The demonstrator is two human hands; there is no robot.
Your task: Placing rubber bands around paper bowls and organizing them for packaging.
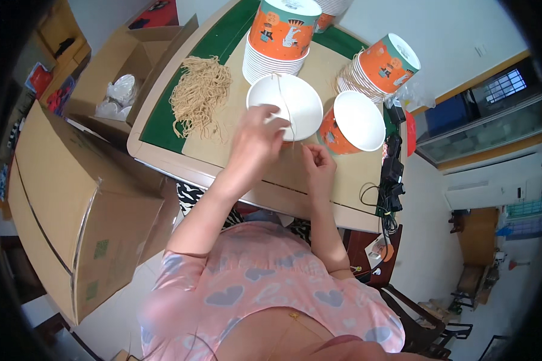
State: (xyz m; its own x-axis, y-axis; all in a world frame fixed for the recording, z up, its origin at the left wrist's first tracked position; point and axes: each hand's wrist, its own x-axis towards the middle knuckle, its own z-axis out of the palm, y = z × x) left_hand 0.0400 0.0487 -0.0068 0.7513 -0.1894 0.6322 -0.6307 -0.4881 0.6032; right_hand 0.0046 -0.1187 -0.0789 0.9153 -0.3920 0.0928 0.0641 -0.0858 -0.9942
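1. A table [162,157] with a tan top and green border stands in a room with a pale floor; large cardboard boxes [72,198] sit to its left, and black cables [391,180] lie at its right edge.
2. On the table lie a pile of tan strings [200,96], stacks of orange paper bowls [376,69], and one orange bowl [358,123] lying tilted.
3. The left hand [256,141] grips the near rim of a white bowl [292,102], fingers curled over its edge; a thin string [281,96] crosses the bowl's mouth.
4. The right hand [320,165], just beside that bowl, has its fingertips pinched together; whether they hold the string cannot be told.
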